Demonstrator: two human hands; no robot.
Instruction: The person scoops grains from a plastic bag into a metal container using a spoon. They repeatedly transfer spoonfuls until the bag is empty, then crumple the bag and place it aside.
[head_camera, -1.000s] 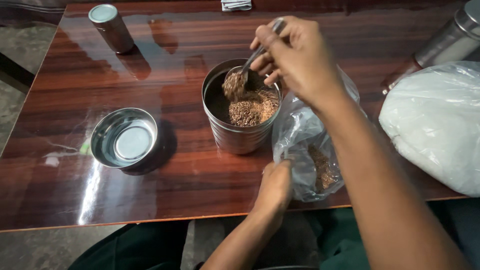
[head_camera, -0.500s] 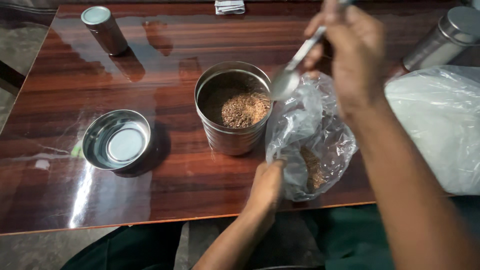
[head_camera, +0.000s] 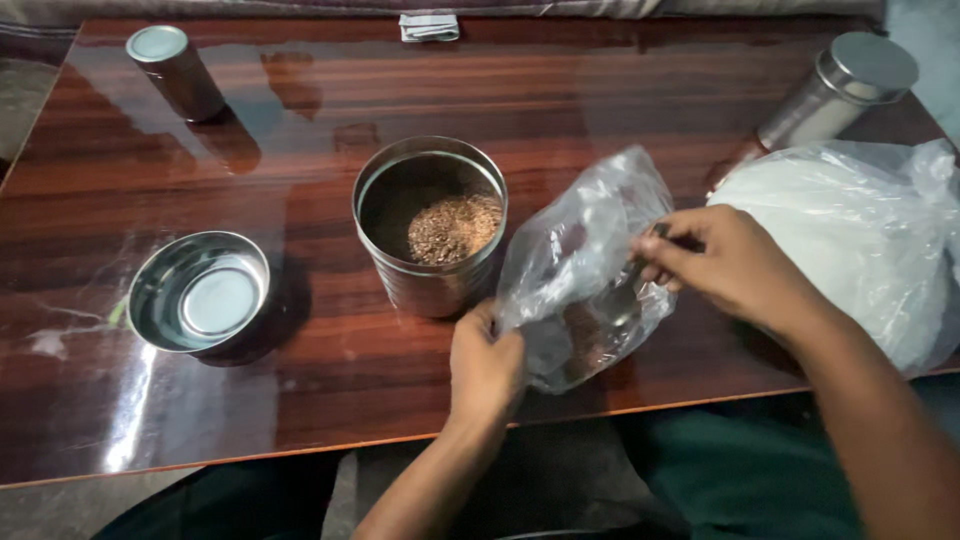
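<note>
The right hand (head_camera: 735, 265) is pinched shut on the handle of a metal spoon (head_camera: 622, 296), thumb and fingers pressed together around it, and the spoon's bowl reaches down inside a clear plastic bag (head_camera: 585, 270), seen blurred through the film. The left hand (head_camera: 485, 362) is closed on the bag's near edge at about 7 o'clock of the bag, gripping the plastic between thumb and curled fingers and holding the mouth up. A small heap of brown granules (head_camera: 580, 335) lies in the bottom of the bag, just beside the spoon's bowl; whether the bowl touches them cannot be told.

The bag rests near the front edge of a glossy reddish wooden table (head_camera: 330, 380), and its left side stands just beside, perhaps touching, an open round steel tin (head_camera: 430, 285) at 9 o'clock of the bag. The tin stands upright and holds a mound of the same brown granules on its right half.

At 9 o'clock of the tin, well apart, lies a steel lid (head_camera: 200, 295) with its hollow side up. At 11 o'clock, far back, a small capped steel canister (head_camera: 175, 72) stands. At 3 o'clock of the clear bag sits a large white-filled plastic bag (head_camera: 850, 240), with a lidded steel container (head_camera: 840, 90) behind it at 1 o'clock. A folded cloth (head_camera: 429, 26) lies at the table's far edge.
</note>
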